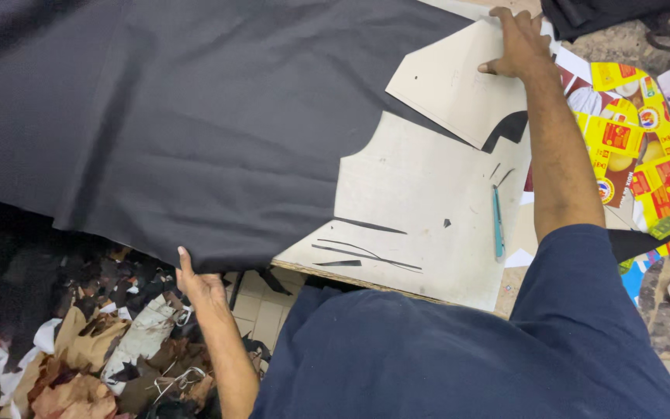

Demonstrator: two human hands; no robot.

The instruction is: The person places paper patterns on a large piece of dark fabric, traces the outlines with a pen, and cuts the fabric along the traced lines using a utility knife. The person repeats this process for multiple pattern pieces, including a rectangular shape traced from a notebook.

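Grip: left hand (199, 285) pinches cloth (172, 116) edge; right hand (517, 43) presses flat on pattern (451, 85) (not grasping).
Risk: I judge tugging could drag cloth, shifting pattern.

Your left hand (195, 283) is near and low, fingers curled upward; your right hand (519, 43) stretches far right, palm down, fingers spread.

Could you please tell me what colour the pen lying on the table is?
The pen is light blue, seen in the head view.
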